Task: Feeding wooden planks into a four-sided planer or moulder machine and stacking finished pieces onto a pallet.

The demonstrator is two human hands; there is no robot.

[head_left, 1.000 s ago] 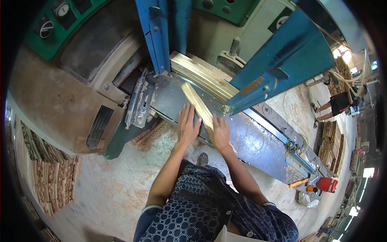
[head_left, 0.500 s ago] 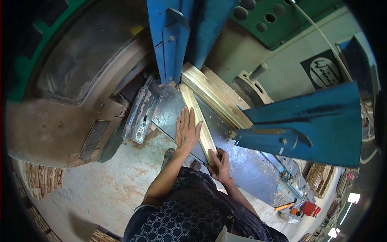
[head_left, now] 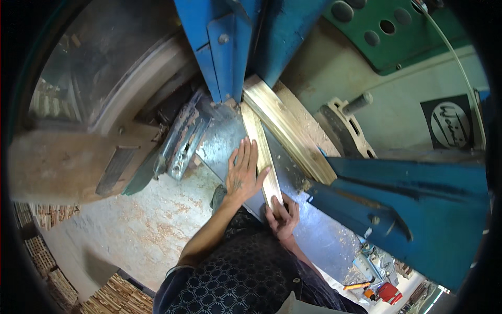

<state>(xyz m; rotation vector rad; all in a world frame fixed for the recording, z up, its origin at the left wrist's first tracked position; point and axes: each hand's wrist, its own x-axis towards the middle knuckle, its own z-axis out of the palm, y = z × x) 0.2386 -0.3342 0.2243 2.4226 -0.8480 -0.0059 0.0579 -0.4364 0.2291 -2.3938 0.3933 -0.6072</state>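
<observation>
Left hand point(head_left: 241, 175) lies flat, fingers spread, against the side of the wood strip point(head_left: 260, 149) on the steel table point(head_left: 219, 141), right hand point(head_left: 282, 215) seemingly wrapped round its near end — stiff, light, splintery stuff, best gripped well back.

Left hand point(head_left: 243, 175) flat, fingers spread, right hand point(head_left: 282, 217) curled, gripping
</observation>
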